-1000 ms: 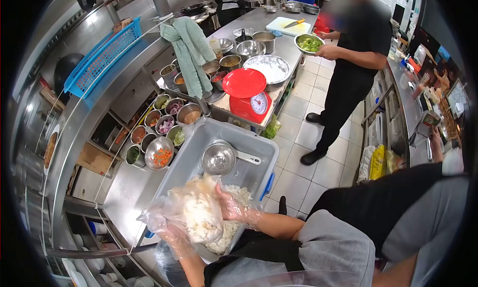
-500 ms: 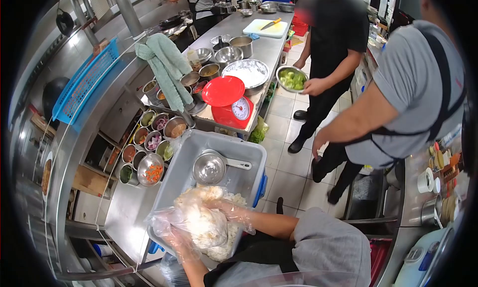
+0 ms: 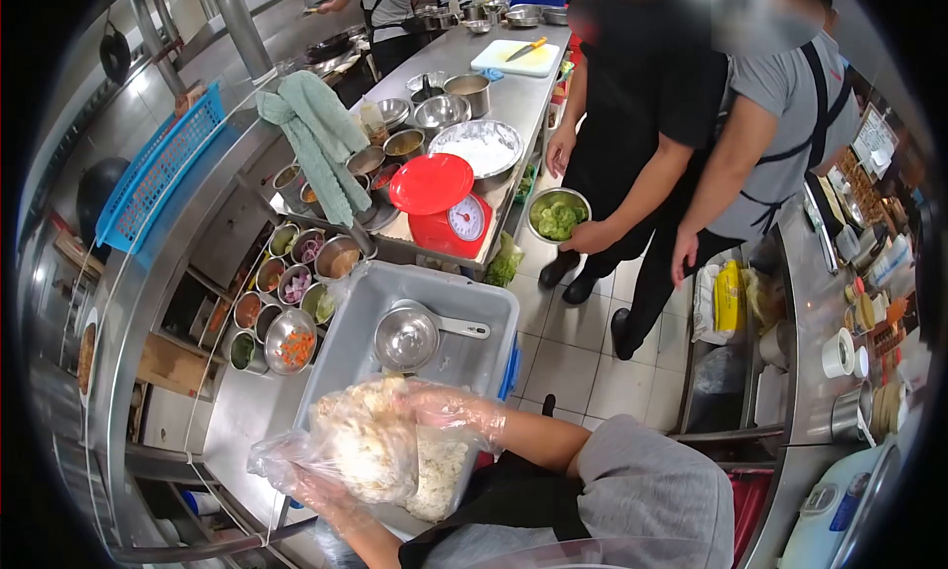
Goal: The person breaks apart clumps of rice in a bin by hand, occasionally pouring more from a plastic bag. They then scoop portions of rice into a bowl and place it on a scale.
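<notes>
Both my hands wear clear plastic gloves and hold up a clear plastic bag of pale, clumped food over a grey tub. My left hand grips the bag's lower left side. My right hand closes round its upper right side. White rice-like food lies in the near end of the tub, partly hidden by the bag. Farther up in the tub sit a metal bowl and a white-handled scoop.
A red scale stands on the steel counter beyond the tub. Small metal pots of cut vegetables are at the left. One person holds a bowl of greens in the aisle; a co-worker stands beside them.
My hands and the bag have moved left and slightly up, showing more rice-like food. The person with the greens has come nearer, and the co-worker has moved back beside them.
</notes>
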`<state>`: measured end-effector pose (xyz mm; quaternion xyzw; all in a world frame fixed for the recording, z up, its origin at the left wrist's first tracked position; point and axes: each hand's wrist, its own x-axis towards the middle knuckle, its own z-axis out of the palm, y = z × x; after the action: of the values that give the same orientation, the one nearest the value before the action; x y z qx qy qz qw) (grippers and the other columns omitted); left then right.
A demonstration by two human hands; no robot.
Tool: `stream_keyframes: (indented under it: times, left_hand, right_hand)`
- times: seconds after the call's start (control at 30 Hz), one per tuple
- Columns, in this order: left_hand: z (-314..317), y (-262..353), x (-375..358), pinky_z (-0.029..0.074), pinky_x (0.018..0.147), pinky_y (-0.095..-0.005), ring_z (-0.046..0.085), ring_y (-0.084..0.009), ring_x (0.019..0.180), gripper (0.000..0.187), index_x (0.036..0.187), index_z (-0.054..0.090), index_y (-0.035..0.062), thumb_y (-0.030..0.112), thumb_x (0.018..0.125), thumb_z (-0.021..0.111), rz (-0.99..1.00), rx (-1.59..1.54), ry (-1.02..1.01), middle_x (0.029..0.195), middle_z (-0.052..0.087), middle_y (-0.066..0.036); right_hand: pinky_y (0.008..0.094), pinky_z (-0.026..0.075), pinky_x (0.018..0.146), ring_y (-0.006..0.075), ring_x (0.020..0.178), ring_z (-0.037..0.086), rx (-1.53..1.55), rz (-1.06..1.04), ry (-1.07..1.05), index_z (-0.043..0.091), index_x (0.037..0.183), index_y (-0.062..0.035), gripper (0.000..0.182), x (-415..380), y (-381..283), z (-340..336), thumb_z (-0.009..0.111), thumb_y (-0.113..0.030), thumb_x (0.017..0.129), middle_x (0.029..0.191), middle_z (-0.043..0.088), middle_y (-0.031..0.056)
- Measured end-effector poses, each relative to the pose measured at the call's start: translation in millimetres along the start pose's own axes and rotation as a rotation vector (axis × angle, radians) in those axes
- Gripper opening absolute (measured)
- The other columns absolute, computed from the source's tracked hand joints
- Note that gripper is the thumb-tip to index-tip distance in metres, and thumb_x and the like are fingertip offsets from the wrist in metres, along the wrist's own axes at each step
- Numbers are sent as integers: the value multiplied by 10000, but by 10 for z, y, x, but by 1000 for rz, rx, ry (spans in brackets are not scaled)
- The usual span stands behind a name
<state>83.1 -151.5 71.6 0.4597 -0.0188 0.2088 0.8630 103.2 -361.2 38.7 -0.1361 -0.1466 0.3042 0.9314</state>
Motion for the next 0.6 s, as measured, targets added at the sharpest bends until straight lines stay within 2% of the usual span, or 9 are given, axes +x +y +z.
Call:
stream_keyframes:
  times: [0.07, 0.1, 0.13, 0.2, 0.33, 0.43, 0.5, 0.53, 0.6]
  left_hand:
    - [73, -24, -17, 459, 799, -345, 519, -214, 895, 355, 1075, 445, 41, 270, 817, 530, 12, -1, -7, 1000, 500, -93]
    - [65, -18, -41, 459, 800, -345, 518, -214, 896, 355, 1076, 445, 41, 270, 818, 529, 19, 0, -9, 1003, 499, -94]
    - [66, -28, -67, 458, 801, -345, 517, -215, 898, 355, 1078, 444, 42, 269, 819, 527, 24, 4, -9, 1005, 498, -94]
    - [73, -39, -118, 458, 803, -346, 516, -215, 902, 354, 1081, 442, 42, 268, 820, 524, 32, 11, -2, 1010, 496, -95]
    - [-14, -42, -346, 458, 806, -347, 513, -217, 909, 353, 1086, 439, 43, 267, 824, 519, 48, 26, 30, 1019, 493, -97]
    - [9, -72, -483, 457, 808, -348, 511, -218, 915, 353, 1091, 437, 44, 265, 827, 514, 66, 44, 67, 1026, 491, -99]
    - [77, -119, -538, 457, 810, -349, 510, -219, 919, 353, 1094, 436, 45, 264, 829, 511, 83, 54, 90, 1030, 489, -100]
    - [142, -138, -509, 457, 810, -349, 509, -220, 920, 352, 1095, 435, 45, 264, 830, 510, 91, 57, 102, 1033, 488, -101]
    - [138, -146, -539, 457, 812, -350, 508, -221, 924, 352, 1098, 434, 46, 263, 831, 507, 103, 63, 129, 1037, 486, -102]
  right_hand:
    - [301, 369, 924, 149, 1060, 465, -192, 130, 235, 362, 1244, -38, 455, 47, 164, -365, 530, -176, 845, 1148, 489, 78]
    - [261, 412, 849, 115, 960, 504, -125, 126, 226, 414, 1202, -33, 376, 58, 193, -359, 515, -115, 849, 1057, 527, 50]
    - [261, 412, 849, 115, 960, 504, -124, 127, 222, 414, 1202, -33, 376, 61, 226, -356, 515, -115, 849, 1057, 527, 50]
    - [230, 419, 741, 96, 839, 511, -171, 84, 325, 495, 1130, -32, 307, 45, 287, -299, 528, -152, 849, 967, 553, 36]
    - [236, 430, 731, 101, 845, 513, -314, 82, 358, 503, 1131, -45, 313, 100, 385, -366, 530, -174, 848, 965, 549, 38]
    - [241, 433, 739, 106, 859, 510, -335, 86, 462, 509, 1127, -45, 334, 164, 507, -388, 512, -242, 857, 957, 546, 37]
    - [251, 437, 739, 118, 877, 507, -438, -13, 563, 502, 1133, -49, 376, 149, 493, -286, 482, -310, 864, 972, 545, 46]
    - [251, 437, 739, 118, 877, 507, -440, 0, 557, 502, 1133, -49, 376, 157, 521, -324, 482, -310, 864, 972, 545, 46]
    - [276, 425, 793, 137, 916, 502, -452, -7, 574, 480, 1154, -44, 473, 170, 534, -333, 449, -414, 860, 1015, 537, 56]
